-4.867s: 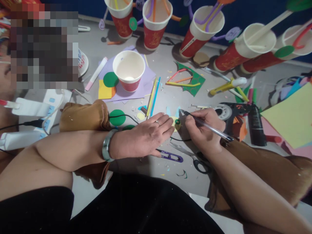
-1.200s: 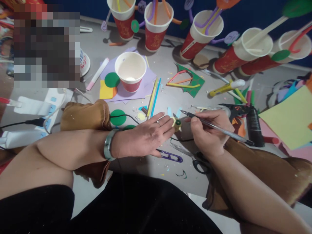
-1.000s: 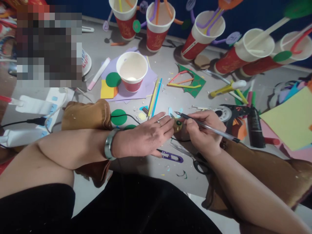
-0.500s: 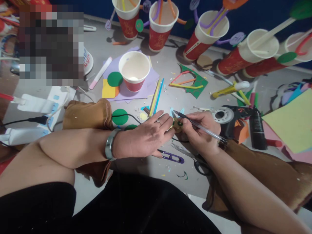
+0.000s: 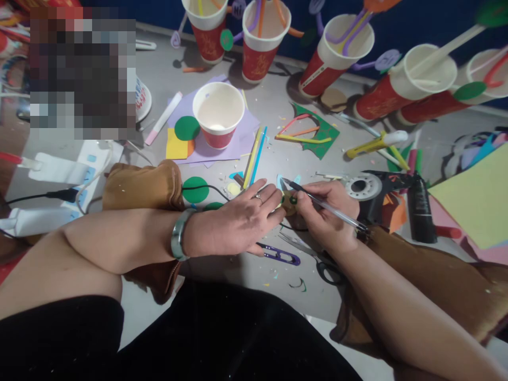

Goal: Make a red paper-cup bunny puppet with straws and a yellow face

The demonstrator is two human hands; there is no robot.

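Note:
My right hand [image 5: 331, 211] grips a clear ballpoint pen [image 5: 333, 209] with a black grip, its tip pointing left over light-blue paper cut-outs [image 5: 296, 181]. Below the pen lies a small brown disc [image 5: 291, 203] with green rings, partly hidden by my fingers. My left hand [image 5: 242, 219], palm down with fingers spread, rests with its fingertips at the disc's left edge; whether it presses on the disc is hidden. Beside the left thumb is a purple-handled cutting tool [image 5: 281, 255]. Scissors [image 5: 327, 271] with black handles lie under my right wrist.
A paper cup [image 5: 219, 138] stands on purple paper [image 5: 248, 143]. Several decorated red cups [image 5: 260, 61] line the back. Brown cloth bundles [image 5: 141, 185] lie under both forearms. A tape dispenser [image 5: 363, 186], a black marker [image 5: 420, 214] and coloured paper [image 5: 472, 196] are at right; a power strip [image 5: 93, 159] at left.
The pen tip has shifted very slightly while both hands keep almost the same place. Nothing has been picked up or let go.

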